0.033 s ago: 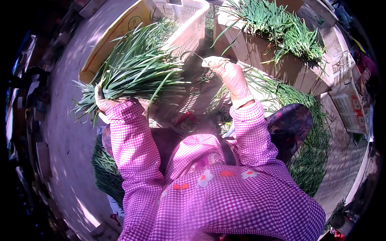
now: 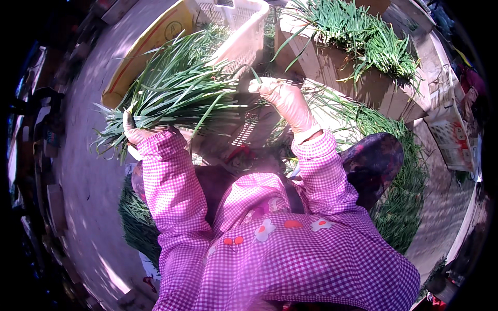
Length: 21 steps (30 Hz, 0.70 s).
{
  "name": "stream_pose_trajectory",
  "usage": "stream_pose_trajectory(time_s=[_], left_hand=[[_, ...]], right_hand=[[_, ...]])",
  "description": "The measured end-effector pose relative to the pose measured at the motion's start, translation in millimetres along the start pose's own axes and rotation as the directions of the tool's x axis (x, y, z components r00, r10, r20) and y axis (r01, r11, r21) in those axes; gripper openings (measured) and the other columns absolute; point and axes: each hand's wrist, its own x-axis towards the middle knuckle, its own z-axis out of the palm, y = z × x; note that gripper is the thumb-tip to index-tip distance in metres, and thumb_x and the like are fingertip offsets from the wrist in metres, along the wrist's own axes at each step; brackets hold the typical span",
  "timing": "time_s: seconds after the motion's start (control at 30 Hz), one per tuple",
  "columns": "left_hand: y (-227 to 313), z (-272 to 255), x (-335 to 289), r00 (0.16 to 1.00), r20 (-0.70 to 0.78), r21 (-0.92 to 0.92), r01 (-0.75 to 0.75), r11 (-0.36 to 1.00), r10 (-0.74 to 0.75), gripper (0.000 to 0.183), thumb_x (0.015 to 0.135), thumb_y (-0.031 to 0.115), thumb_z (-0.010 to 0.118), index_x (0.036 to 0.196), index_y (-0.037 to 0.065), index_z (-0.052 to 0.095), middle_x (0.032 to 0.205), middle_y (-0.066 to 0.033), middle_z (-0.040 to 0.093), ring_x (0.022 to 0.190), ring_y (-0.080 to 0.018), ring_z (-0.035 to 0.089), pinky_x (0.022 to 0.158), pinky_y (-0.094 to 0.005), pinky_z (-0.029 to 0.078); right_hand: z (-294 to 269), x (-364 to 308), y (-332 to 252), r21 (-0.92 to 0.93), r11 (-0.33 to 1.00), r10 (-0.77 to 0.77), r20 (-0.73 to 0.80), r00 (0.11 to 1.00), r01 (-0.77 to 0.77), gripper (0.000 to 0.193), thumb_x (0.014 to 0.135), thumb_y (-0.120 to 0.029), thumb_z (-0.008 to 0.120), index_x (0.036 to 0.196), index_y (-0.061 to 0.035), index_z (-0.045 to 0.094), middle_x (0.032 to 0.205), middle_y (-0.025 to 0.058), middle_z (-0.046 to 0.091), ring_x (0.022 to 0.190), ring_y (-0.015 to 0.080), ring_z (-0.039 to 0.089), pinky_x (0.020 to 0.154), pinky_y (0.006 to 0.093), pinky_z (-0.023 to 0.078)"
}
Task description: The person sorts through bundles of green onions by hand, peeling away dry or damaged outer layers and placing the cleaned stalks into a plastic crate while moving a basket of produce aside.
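My gloved left hand (image 2: 135,132) is wrapped round a thick bunch of garlic chives (image 2: 179,98), held nearly sideways. The thumb shows on top, while the other fingers are hidden under the leaves. To the right of the bunch, apart from it, my gloved right hand (image 2: 286,102) is closed in a pinch. A single chive leaf (image 2: 255,75) sticks up from its fingertips.
A pale plastic crate (image 2: 244,39) holding loose greens stands ahead, with a yellow board (image 2: 150,49) along its left. Several tied-looking bunches (image 2: 358,33) lie on a cardboard box (image 2: 373,96). More chives (image 2: 397,212) are heaped at the right, beside my knee (image 2: 376,163). Another crate (image 2: 448,137) stands farther right.
My right hand has shifted slightly left, nearer the bunch. The leaf in its fingers has swung from lying leftward to pointing upward. The left hand and bunch stay almost in place.
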Motion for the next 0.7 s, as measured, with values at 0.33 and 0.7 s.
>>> stream_pose_trajectory(time_s=[0.33, 0.7], left_hand=[[-8.1, -4.3, -7.2, 0.998, 0.005, 0.066, -0.059, 0.996, 0.059, 0.027, 0.084, 0.025, 0.053, 0.094, 0.0, 0.062, 0.101, -0.0175, 0.065, 0.091, -0.0326, 0.062, 0.083, -0.0507, 0.051], [-13.0, -1.5, -11.6, 0.999, 0.027, 0.099, 0.026, 0.995, -0.029, 0.03, 0.085, 0.024, 0.054, 0.101, 0.0, 0.061, 0.103, -0.0193, 0.064, 0.094, -0.0339, 0.061, 0.084, -0.0517, 0.05]], right_hand=[[25.6, -5.9, 37.4, -0.666, 0.703, -0.302, 0.039, 0.953, 0.25, 0.009, 0.079, -0.013, 0.062, 0.081, -0.0058, 0.067, 0.079, 0.0071, 0.064, 0.074, 0.0218, 0.062, 0.066, 0.0318, 0.049], [22.8, -3.8, -12.8, -0.145, 0.985, 0.104, 0.094, 0.99, -0.09, 0.02, 0.081, -0.019, 0.066, 0.095, -0.0035, 0.067, 0.089, 0.01, 0.066, 0.082, 0.0182, 0.06, 0.073, 0.0274, 0.046]])
